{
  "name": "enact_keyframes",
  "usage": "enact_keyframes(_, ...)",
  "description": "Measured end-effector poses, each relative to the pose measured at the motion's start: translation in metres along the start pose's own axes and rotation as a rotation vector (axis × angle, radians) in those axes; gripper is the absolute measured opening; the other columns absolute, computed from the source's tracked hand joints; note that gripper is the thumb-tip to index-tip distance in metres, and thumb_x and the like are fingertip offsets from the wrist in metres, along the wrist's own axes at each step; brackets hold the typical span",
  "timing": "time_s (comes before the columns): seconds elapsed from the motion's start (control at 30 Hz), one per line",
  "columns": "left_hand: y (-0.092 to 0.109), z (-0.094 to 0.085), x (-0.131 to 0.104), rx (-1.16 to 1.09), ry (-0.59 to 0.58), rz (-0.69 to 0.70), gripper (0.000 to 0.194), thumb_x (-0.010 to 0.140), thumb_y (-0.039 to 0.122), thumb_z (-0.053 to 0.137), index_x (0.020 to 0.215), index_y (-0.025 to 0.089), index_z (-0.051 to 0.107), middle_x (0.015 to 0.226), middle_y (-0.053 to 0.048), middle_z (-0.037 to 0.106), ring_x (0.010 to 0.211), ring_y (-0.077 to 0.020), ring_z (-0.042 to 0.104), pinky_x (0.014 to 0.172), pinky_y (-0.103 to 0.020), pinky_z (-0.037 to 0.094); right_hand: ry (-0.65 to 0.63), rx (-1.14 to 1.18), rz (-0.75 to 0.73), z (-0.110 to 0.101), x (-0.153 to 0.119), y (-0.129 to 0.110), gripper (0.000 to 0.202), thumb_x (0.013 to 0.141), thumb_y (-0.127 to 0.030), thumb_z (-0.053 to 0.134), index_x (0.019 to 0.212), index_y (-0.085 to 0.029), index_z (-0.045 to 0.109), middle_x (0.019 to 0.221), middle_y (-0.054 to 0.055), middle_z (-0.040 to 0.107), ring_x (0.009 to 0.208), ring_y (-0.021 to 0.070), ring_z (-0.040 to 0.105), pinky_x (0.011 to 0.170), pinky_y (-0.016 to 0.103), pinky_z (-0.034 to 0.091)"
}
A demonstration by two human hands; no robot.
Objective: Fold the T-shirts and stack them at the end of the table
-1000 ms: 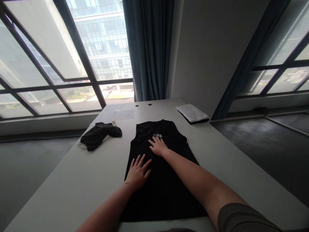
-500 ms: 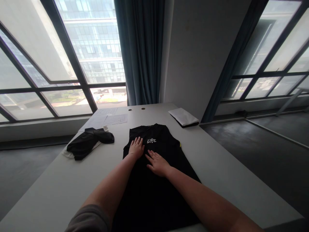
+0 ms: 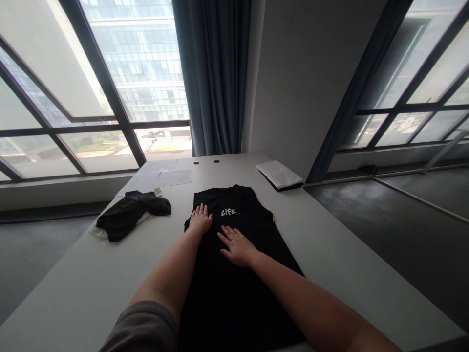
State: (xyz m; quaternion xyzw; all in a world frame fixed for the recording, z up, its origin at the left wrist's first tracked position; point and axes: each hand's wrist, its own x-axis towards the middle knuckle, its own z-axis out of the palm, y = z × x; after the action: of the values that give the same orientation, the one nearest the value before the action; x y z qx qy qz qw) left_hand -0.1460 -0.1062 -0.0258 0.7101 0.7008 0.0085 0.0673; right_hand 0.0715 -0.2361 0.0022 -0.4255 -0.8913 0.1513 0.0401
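A black sleeveless shirt (image 3: 244, 288) with white "LIFE" lettering lies spread out on a white table (image 3: 348, 274), its neck end pointing away from me. My left hand (image 3: 201, 217) rests flat on the shirt's upper left part, near the armhole, fingers stretched out. Lower and further right, my right hand (image 3: 236, 246) lies flat on the chest below the lettering, its thumb and fingers apart. Neither hand grips the cloth. My right forearm covers part of the shirt's lower right side.
A crumpled black garment (image 3: 126, 215) with white parts lies at the table's left. Behind it are paper sheets (image 3: 172, 177). A folded white and black item (image 3: 280, 175) sits at the far right corner. Beyond the table hang blue curtains (image 3: 216, 78) beside windows and a wall.
My left hand has slid slightly left and towards the shirt's neck end, away from the lettering. My right hand has barely moved. The view has shifted a little.
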Motion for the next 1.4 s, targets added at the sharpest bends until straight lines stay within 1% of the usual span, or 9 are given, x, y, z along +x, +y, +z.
enact_keyframes(0.27,0.001,-0.003,-0.004,-0.010,0.045,0.005,0.071,0.103,0.050,0.026,0.163,0.012,0.030,0.172,-0.013,0.018,0.159,-0.0293,0.017,0.127,-0.047,0.020,-0.008,-0.002,-0.018,-0.004,0.005,0.004,0.072,0.104,-0.057,0.038,0.165,-0.021,0.028,0.173,0.009,0.007,0.160,0.0264,0.007,0.129,0.047,0.004)
enact_keyframes(0.47,0.004,-0.008,-0.028,-0.005,0.187,0.039,0.064,0.102,0.039,0.036,0.161,0.013,0.036,0.170,-0.014,0.026,0.158,-0.0292,0.022,0.127,-0.045,0.020,-0.005,0.005,-0.019,-0.006,0.005,0.002,0.072,0.104,-0.057,0.039,0.165,-0.021,0.027,0.173,0.009,0.009,0.160,0.0266,0.008,0.129,0.047,0.005)
enact_keyframes(0.57,0.005,-0.010,-0.044,0.002,0.282,0.080,0.059,0.101,0.035,0.040,0.158,0.018,0.043,0.169,-0.011,0.031,0.157,-0.0294,0.024,0.128,-0.047,0.020,-0.003,0.011,-0.016,-0.007,0.001,-0.001,0.072,0.104,-0.057,0.038,0.165,-0.021,0.028,0.173,0.009,0.009,0.160,0.0275,0.008,0.129,0.048,0.006)
enact_keyframes(0.67,0.002,-0.011,-0.070,0.014,0.320,0.129,0.053,0.102,0.037,0.042,0.151,0.020,0.053,0.167,-0.009,0.035,0.156,-0.0293,0.029,0.128,-0.047,0.022,-0.007,0.020,-0.031,-0.007,-0.016,-0.002,0.071,0.104,-0.056,0.040,0.165,-0.022,0.030,0.173,0.009,0.011,0.160,0.0283,0.009,0.129,0.048,0.006)
enact_keyframes(0.77,-0.005,-0.006,-0.109,0.020,0.298,0.212,0.051,0.101,0.040,0.046,0.147,0.021,0.058,0.167,-0.008,0.036,0.154,-0.0281,0.032,0.127,-0.045,0.026,0.005,0.030,-0.033,-0.004,-0.045,0.000,0.069,0.104,-0.056,0.042,0.164,-0.024,0.032,0.173,0.008,0.012,0.160,0.0280,0.009,0.129,0.048,0.006)
enact_keyframes(0.9,-0.018,0.006,-0.165,0.011,0.242,0.248,0.057,0.102,0.045,0.045,0.155,0.024,0.049,0.166,-0.006,0.039,0.154,-0.0271,0.034,0.127,-0.045,0.028,0.034,0.028,0.052,-0.001,-0.086,0.008,0.067,0.104,-0.054,0.043,0.164,-0.026,0.032,0.173,0.007,0.013,0.160,0.0276,0.011,0.129,0.048,0.008)
enact_keyframes(1.0,-0.026,0.012,-0.197,0.012,0.218,0.240,0.059,0.102,0.046,0.044,0.158,0.027,0.044,0.167,-0.005,0.035,0.155,-0.0261,0.031,0.127,-0.045,0.026,0.039,0.006,0.128,0.000,-0.108,0.016,0.067,0.104,-0.056,0.043,0.164,-0.027,0.032,0.173,0.007,0.013,0.160,0.0275,0.011,0.129,0.049,0.009)
enact_keyframes(1.23,-0.035,0.010,-0.224,0.016,0.172,0.210,0.060,0.103,0.047,0.042,0.160,0.028,0.041,0.169,-0.003,0.030,0.156,-0.0256,0.027,0.128,-0.046,0.024,0.088,-0.085,0.305,0.008,-0.133,0.024,0.068,0.104,-0.058,0.041,0.164,-0.028,0.032,0.173,0.009,0.015,0.159,0.0296,0.013,0.128,0.051,0.013)
enact_keyframes(1.4,-0.038,0.012,-0.230,-0.007,0.185,0.195,0.059,0.102,0.048,0.044,0.159,0.032,0.042,0.168,-0.002,0.031,0.156,-0.0264,0.028,0.127,-0.047,0.024,0.100,-0.099,0.306,0.012,-0.141,0.026,0.067,0.104,-0.058,0.039,0.164,-0.029,0.032,0.173,0.008,0.015,0.159,0.0296,0.014,0.128,0.051,0.013)
